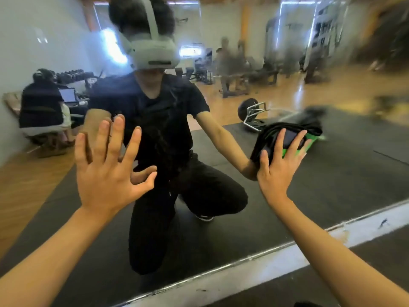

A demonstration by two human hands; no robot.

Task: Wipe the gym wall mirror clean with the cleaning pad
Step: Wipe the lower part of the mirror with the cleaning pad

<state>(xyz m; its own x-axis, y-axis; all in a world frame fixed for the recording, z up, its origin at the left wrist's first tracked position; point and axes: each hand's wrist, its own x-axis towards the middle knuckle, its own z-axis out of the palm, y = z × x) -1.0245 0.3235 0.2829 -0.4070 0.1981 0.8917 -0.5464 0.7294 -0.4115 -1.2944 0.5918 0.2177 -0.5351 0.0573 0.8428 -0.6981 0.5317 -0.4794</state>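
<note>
Pressing cleaning pad [287, 142] to mirror [332, 151] with right hand [276, 171], left hand [106, 173] splayed wide

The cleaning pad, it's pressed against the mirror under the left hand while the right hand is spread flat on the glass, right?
Not quite: the head view shows the cleaning pad under the right hand; the left hand is the one spread on the mirror.

Cleaning pad [294, 144] — dark navy, bright green.

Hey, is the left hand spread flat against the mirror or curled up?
Spread: the left hand has its fingers straight and fanned apart at the mirror. Whether the palm touches the glass, cannot tell.
</note>
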